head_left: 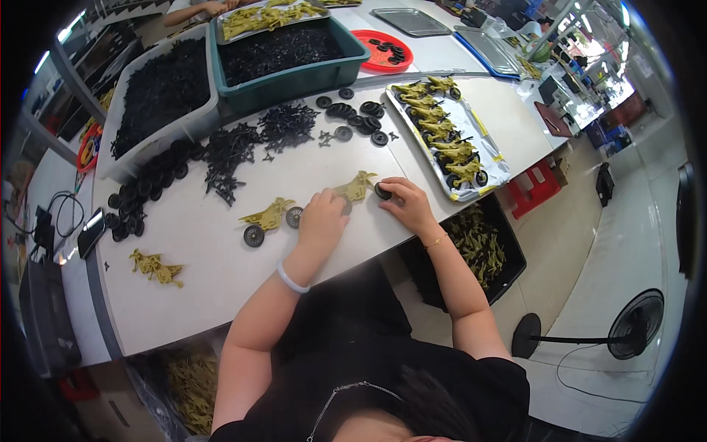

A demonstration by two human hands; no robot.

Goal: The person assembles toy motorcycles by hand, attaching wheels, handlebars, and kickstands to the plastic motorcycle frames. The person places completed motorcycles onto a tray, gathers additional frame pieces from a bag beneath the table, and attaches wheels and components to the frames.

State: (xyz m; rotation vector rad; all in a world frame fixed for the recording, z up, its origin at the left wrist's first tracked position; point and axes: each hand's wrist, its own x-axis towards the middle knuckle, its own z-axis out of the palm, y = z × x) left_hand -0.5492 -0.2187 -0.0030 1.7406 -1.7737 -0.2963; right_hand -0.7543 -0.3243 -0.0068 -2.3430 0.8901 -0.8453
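Under the fingers of my left hand (324,219) lies an olive-yellow toy motorcycle (359,187). That hand is closed on its rear end, where a dark wheel partly shows. To the right, my right hand (409,204) pinches a black toy wheel (383,191) close to the motorcycle's front end. Whether wheel and motorcycle touch cannot be made out. Just left of my left hand, another yellow toy motorcycle (264,216) lies on its side with two black wheels by its ends. Farther left are yellow motorcycle bodies (156,267) without wheels.
Black wheels (353,114) and piles of small black parts (289,127) cover the white table's (221,295) far side. Behind stand a green bin (294,85) and a translucent bin (158,151). At right, a tray (482,166) holds several wheeled motorcycles. A phone (91,232) lies left.
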